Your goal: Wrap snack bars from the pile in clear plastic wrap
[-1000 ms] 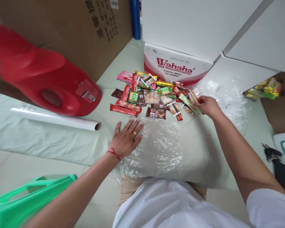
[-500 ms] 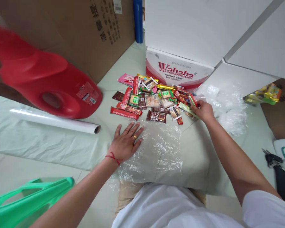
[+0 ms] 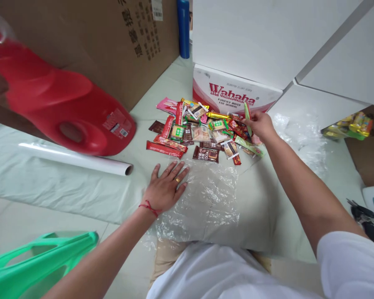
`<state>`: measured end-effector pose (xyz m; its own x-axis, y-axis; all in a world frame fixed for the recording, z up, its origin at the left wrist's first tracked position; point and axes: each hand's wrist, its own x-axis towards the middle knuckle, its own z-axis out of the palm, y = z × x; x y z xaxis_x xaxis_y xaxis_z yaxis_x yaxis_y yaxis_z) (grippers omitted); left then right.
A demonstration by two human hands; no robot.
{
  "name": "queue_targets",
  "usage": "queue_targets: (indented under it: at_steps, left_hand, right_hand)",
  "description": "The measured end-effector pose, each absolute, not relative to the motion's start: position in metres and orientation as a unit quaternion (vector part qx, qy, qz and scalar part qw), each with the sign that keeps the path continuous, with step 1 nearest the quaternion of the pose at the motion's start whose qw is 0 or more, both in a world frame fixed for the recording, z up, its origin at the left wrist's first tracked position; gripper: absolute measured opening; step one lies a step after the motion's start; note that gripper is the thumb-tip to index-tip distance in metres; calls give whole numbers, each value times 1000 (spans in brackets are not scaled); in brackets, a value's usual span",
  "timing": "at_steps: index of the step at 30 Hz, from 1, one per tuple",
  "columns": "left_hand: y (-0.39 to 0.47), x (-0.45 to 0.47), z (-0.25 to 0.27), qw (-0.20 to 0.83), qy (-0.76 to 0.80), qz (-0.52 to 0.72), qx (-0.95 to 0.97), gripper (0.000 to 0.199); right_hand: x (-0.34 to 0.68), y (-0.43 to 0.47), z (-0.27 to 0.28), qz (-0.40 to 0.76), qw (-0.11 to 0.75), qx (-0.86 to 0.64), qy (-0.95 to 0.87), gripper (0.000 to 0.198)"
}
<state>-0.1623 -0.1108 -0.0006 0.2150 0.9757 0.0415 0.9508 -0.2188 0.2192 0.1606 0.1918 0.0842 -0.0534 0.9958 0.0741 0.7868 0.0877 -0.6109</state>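
My left hand (image 3: 166, 187) lies flat with its fingers spread at the left edge of a clear plastic sheet (image 3: 210, 195). Beyond the fingertips is a heap of wrapped snacks (image 3: 201, 133) in red, brown, yellow, green and clear wrappers. At the heap's right side, my right hand (image 3: 260, 124) pinches a green-and-red snack packet (image 3: 247, 111), which stands up from the fingers. Below that hand another light green packet (image 3: 247, 145) lies on the heap's edge. My right palm and part of the held packet are hidden.
A white Wahaha carton (image 3: 233, 89) stands behind the heap. Crumpled clear plastic bags (image 3: 308, 141) lie to the right, with a bag of yellow snacks (image 3: 350, 124) beyond. Leftward are a red jug (image 3: 71, 99), a film roll (image 3: 77, 158) and a green stool (image 3: 43, 261).
My right hand has moved a little left and up, raising the green-and-red packet above the heap's right edge. The left hand stays in place on the sheet.
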Motion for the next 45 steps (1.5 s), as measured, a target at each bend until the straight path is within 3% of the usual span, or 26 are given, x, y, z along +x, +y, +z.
queue_targets:
  at_steps: [3,7,9,11,13,16,21,28,33,36,38,42,44,45]
  left_hand:
    - [-111,-162,0,74,624,86,773,55]
    - [-110,-162,0,81,625,89,771,55]
    - [-110,-161,0,84,623,93,772,55]
    - [-111,-161,1,85,623,98,771,55]
    - [-111,-161,2,86,626,100,769,55]
    - [-111,-160,3,89,629,101,766,55]
    - [-111,-160,3,92,627,111,765,55]
    - [-111,-161,2,86,627,104,767,55]
    - [-112,-161,2,80,629,94,768,56]
    - [-112,-158,1,82,630,100,766,56]
    - [-111,-153,1,84,636,105,760,55]
    - [-108,-138,2,93,656,110,741,55]
    - [-108,-134,3,103,658,109,738,56]
    - [-108,-134,3,108,657,109,738,56]
  right_hand:
    - [154,209,87,127,113,-630,-758,34]
    - [153,215,81,171,6,-600,-781,87]
    - [151,211,76,138,-33,-593,-793,105]
    - [147,208,73,81,-61,-600,-794,94]
    - [144,207,74,45,-72,-610,-788,70]
    - [148,211,82,81,-14,-636,-767,46]
    - [173,216,102,150,83,-638,-751,45]
    - [149,203,91,43,-59,-545,-835,59]
    - [127,201,89,-28,-121,-505,-854,52]
    - [135,194,115,-17,-51,-520,-853,45]
    - [145,180,139,35,52,-549,-833,38]
    - [160,127,183,293,316,-514,-741,38]
    - [162,96,192,424,324,-478,-697,41]
    - [161,80,192,463,272,-471,-700,42]
